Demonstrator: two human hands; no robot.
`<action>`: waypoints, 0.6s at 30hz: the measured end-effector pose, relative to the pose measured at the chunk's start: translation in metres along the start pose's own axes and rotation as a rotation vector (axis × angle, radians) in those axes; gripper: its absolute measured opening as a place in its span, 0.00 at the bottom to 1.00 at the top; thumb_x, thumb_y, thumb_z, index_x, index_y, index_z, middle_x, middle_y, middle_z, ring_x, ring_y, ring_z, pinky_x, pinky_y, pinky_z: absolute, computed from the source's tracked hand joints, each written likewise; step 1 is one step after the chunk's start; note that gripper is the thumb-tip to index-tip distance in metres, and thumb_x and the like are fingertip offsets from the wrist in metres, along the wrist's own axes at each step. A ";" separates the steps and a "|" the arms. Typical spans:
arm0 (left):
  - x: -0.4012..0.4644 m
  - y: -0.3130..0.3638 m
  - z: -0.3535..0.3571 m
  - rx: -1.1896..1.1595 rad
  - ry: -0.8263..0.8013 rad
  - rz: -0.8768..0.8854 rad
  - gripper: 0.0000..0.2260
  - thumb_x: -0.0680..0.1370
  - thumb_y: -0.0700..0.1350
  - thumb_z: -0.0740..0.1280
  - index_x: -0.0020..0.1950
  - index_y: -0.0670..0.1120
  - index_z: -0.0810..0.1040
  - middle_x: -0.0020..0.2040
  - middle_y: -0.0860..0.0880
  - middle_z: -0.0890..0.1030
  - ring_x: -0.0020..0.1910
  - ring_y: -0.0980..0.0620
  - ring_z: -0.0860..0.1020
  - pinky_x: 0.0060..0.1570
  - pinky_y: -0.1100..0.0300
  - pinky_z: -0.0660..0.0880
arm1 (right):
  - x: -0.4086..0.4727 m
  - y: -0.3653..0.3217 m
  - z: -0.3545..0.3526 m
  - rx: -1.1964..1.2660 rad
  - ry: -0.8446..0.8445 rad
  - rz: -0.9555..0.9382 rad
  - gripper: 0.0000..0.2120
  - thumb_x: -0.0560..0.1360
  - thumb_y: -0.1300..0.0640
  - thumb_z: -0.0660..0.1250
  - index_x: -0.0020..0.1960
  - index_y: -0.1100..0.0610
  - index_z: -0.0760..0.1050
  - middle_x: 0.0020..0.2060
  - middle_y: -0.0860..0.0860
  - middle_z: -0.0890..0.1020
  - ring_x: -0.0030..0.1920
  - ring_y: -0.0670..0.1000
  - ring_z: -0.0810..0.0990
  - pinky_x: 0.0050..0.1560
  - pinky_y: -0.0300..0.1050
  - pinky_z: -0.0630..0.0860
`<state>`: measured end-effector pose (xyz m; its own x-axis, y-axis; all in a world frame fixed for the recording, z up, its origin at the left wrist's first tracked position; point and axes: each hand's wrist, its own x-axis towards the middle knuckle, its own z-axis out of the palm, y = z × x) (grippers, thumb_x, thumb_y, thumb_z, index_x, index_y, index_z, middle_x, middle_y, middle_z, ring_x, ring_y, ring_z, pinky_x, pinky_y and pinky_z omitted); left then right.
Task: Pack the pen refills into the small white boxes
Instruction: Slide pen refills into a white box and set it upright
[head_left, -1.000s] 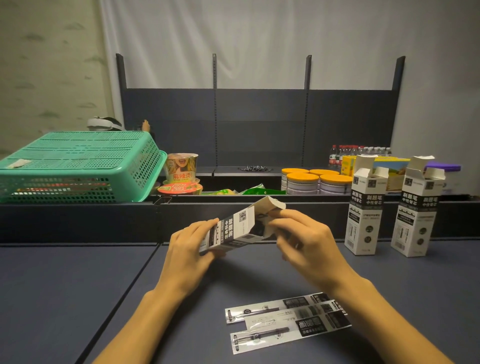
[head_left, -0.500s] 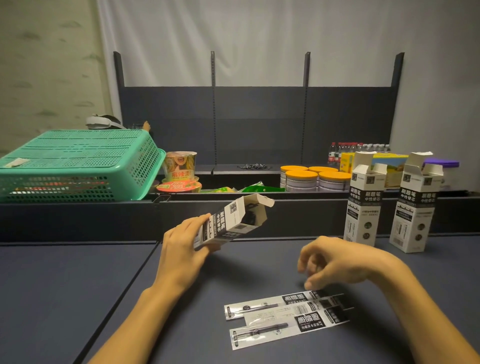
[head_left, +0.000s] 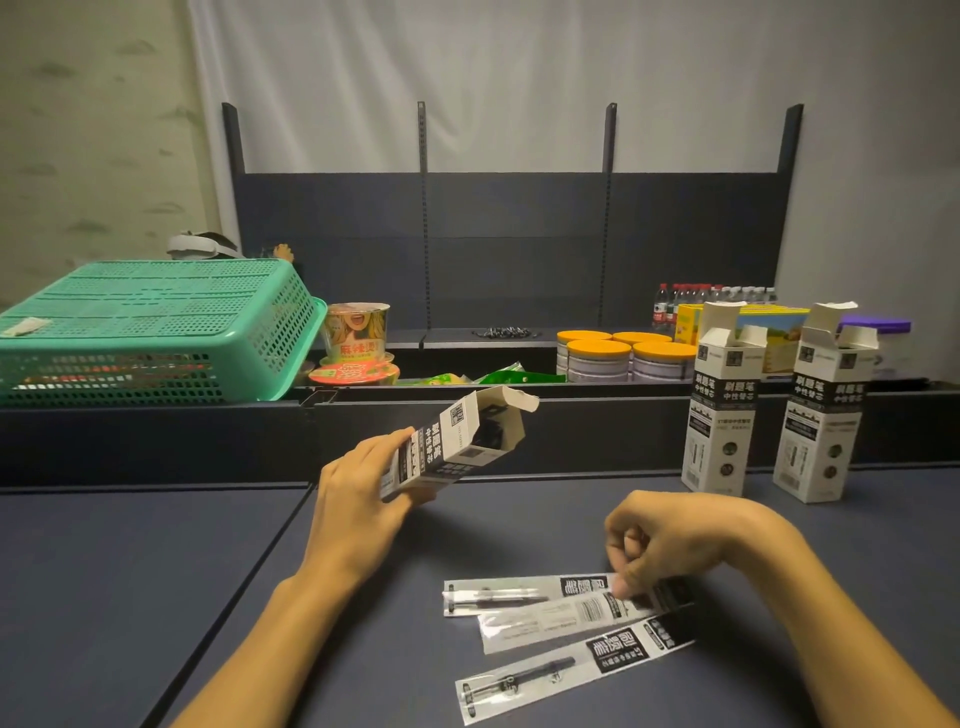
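My left hand (head_left: 358, 499) holds a small white box (head_left: 457, 441) tilted above the table, its open flap end pointing up and right. Three flat pen refill packets lie fanned on the dark table in front of me: a top one (head_left: 519, 595), a middle one (head_left: 550, 621) and a near one (head_left: 566, 670). My right hand (head_left: 670, 540) hangs over their right ends, with fingertips pinching the end of a packet. Two more white boxes (head_left: 719, 410) (head_left: 821, 415) stand upright with open flaps at the right rear of the table.
A green perforated basket (head_left: 145, 332) lies upside down at the back left. Behind a low dark divider (head_left: 519, 431) sit instant-noodle cups (head_left: 356, 332), orange-lidded tins (head_left: 618, 353), bottles and a yellow carton. A seam (head_left: 244, 571) runs through the table on the left.
My right hand left the box's open end and dropped down to the refill packets, now pinching one. My left hand kept the box, holding it alone and a little higher.
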<state>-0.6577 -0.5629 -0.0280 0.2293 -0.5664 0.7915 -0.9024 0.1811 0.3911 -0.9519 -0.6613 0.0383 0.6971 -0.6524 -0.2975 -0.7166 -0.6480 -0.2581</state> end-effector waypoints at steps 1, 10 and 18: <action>0.000 0.001 0.000 -0.003 0.000 -0.003 0.29 0.67 0.55 0.72 0.67 0.50 0.73 0.61 0.52 0.78 0.58 0.51 0.77 0.56 0.43 0.74 | -0.001 0.001 -0.001 0.043 0.022 -0.025 0.09 0.72 0.48 0.73 0.39 0.49 0.75 0.36 0.46 0.77 0.36 0.44 0.73 0.40 0.38 0.70; 0.000 0.001 -0.001 -0.025 0.014 -0.008 0.28 0.67 0.55 0.72 0.66 0.50 0.73 0.60 0.52 0.79 0.57 0.52 0.77 0.54 0.44 0.75 | -0.012 -0.007 -0.008 0.714 0.325 -0.302 0.08 0.75 0.58 0.70 0.45 0.62 0.73 0.44 0.61 0.82 0.38 0.56 0.84 0.32 0.43 0.76; 0.002 0.003 -0.002 -0.060 0.045 -0.028 0.29 0.66 0.56 0.73 0.65 0.47 0.75 0.58 0.52 0.79 0.55 0.52 0.78 0.55 0.45 0.75 | -0.034 -0.019 -0.023 1.296 0.517 -0.506 0.10 0.69 0.59 0.69 0.47 0.62 0.72 0.47 0.67 0.83 0.44 0.65 0.84 0.38 0.49 0.83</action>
<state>-0.6590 -0.5616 -0.0242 0.2711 -0.5354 0.7999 -0.8722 0.2149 0.4395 -0.9618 -0.6360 0.0745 0.6049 -0.7144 0.3517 0.2706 -0.2310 -0.9346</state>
